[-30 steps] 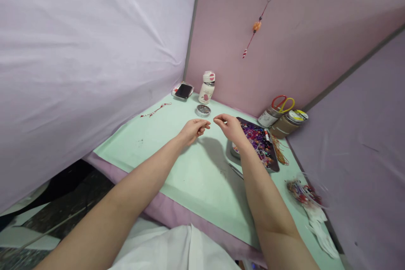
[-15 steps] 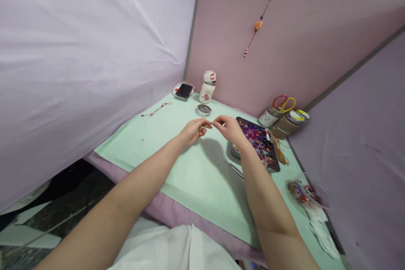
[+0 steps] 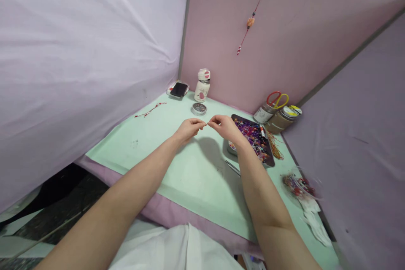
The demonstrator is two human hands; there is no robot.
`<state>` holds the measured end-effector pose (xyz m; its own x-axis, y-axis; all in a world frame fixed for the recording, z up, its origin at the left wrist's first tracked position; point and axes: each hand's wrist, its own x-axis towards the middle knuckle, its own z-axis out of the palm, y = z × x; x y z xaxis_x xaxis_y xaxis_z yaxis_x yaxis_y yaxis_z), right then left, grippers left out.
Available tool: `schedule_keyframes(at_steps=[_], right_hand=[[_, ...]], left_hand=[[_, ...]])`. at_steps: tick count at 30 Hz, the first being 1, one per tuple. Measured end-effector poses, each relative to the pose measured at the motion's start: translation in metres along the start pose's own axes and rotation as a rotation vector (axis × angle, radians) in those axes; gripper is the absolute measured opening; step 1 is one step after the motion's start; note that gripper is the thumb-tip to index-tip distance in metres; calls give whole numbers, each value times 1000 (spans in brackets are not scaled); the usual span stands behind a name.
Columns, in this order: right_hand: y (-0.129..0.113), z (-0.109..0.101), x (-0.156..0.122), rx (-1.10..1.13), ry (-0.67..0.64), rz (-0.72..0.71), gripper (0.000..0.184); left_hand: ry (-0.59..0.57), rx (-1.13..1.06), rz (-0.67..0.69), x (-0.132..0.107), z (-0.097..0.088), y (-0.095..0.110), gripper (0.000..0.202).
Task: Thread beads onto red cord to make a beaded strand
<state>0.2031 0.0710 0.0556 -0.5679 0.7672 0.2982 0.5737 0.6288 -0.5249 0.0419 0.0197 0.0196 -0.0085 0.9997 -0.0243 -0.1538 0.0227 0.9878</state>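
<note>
Over the middle of the table, my left hand (image 3: pixel 189 130) is closed in a pinch, thumb against fingers. Facing it, my right hand (image 3: pixel 223 125) also pinches, its fingertips a small gap from the left ones. Whatever lies between the fingertips is too small to make out. Just behind my hands sits a round, shallow tin of small pieces (image 3: pixel 199 109). A dark tray of colourful beads (image 3: pixel 249 133) stands beside my right wrist, partly covered by my forearm. Metal tweezers (image 3: pixel 233 168) lie on the table, their end hidden under that forearm.
A red and white beaded cord (image 3: pixel 150 110) lies at left. Behind are a phone (image 3: pixel 179 90) and a white bottle (image 3: pixel 201 86). Scissors (image 3: pixel 277 99) stand in a can, near a lidded jar (image 3: pixel 281 120). A clear bowl (image 3: pixel 299 185) and white cloth (image 3: pixel 316 223) lie at right.
The left fingers, spread a little before, have drawn together into a tighter pinch. The fingertips of both hands are slightly farther apart. The whole view has shifted slightly.
</note>
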Motion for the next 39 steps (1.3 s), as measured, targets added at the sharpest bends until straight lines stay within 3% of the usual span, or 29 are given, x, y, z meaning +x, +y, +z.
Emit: schedule_keyframes(at_steps=[10, 14, 20, 23, 26, 30, 39], right_hand=[[0, -5, -1, 35, -73, 10, 20], [4, -14, 0, 38, -39, 29, 19], [38, -44, -6, -183, 118, 141, 14], [60, -52, -12, -372, 53, 263, 11], [78, -50, -15, -439, -70, 381, 9], [91, -38, -12, -447, -116, 432, 7], [96, -26, -10, -480, -205, 460, 7]], left_hand=[[41, 159, -59, -1, 2, 2, 31], [41, 184, -76, -2, 4, 5, 28], [71, 109, -79, 4, 2, -2, 28], [83, 83, -81, 8, 0, -7, 27], [86, 83, -87, 8, 0, -7, 26], [89, 85, -91, 6, 1, -4, 26], [87, 64, -88, 4, 3, -2, 27]])
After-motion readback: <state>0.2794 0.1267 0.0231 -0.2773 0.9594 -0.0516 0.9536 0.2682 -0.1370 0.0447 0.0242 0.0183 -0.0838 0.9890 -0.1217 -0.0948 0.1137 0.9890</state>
